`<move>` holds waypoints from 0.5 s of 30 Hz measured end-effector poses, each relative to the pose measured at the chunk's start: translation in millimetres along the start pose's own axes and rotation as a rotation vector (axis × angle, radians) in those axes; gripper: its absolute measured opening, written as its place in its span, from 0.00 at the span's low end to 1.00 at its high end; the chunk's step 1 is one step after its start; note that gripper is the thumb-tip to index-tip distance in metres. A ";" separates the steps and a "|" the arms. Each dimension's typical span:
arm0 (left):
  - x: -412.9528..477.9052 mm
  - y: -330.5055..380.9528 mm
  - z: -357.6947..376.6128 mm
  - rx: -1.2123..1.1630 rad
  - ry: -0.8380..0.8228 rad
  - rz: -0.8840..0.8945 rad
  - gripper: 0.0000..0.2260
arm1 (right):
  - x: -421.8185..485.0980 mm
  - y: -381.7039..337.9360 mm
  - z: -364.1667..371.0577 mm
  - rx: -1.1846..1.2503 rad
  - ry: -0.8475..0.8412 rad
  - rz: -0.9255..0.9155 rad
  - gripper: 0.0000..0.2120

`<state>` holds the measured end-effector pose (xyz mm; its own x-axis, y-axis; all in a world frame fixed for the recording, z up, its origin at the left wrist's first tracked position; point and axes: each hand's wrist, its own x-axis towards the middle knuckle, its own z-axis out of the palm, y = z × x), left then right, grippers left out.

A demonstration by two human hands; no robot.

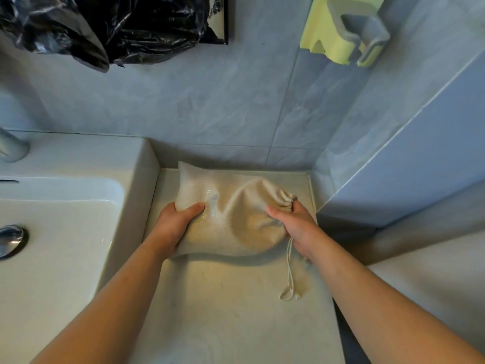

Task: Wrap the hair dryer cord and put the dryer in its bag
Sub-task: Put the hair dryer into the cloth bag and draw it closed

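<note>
A beige cloth drawstring bag point(231, 214) lies bulging on the pale counter point(223, 311) beside the sink. Its gathered mouth points right and is cinched. My left hand point(175, 227) grips the bag's left end, thumb on top. My right hand point(294, 224) grips the bag at its puckered mouth. The drawstring point(289, 271) hangs from under that hand and ends in a loop on the counter. The hair dryer and its cord are hidden; only the bag's bulge shows.
A white sink point(52, 219) with a chrome drain point(10, 240) sits to the left. Grey tiled walls close the back and right. A black plastic bag point(105, 27) hangs above left, and a yellow and grey wall holder point(346, 30) above right.
</note>
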<state>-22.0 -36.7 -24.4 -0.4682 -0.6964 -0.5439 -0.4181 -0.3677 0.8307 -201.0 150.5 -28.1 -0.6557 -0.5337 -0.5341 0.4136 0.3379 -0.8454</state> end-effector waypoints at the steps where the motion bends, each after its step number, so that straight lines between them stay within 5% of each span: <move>1: 3.6 -2.9 -0.9 0.028 0.015 -0.005 0.13 | 3.4 -0.3 0.9 -0.019 -0.002 0.001 0.24; 8: 1.8 -11.3 -1.7 0.171 0.104 0.119 0.25 | 7.0 -1.4 5.4 -0.171 0.071 -0.010 0.22; 11: -15.3 -23.2 -8.5 0.314 0.168 0.267 0.36 | -6.1 5.1 3.4 -0.474 0.226 -0.147 0.33; 15: -14.3 -38.7 -17.9 0.649 0.016 0.397 0.46 | -16.5 18.7 8.6 -0.763 0.070 -0.277 0.45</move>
<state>14.8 -23.5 -46.7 -0.6693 -0.7117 -0.2132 -0.5973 0.3448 0.7241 -177.1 159.0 -35.1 -0.7192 -0.6345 -0.2832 -0.2974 0.6495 -0.6998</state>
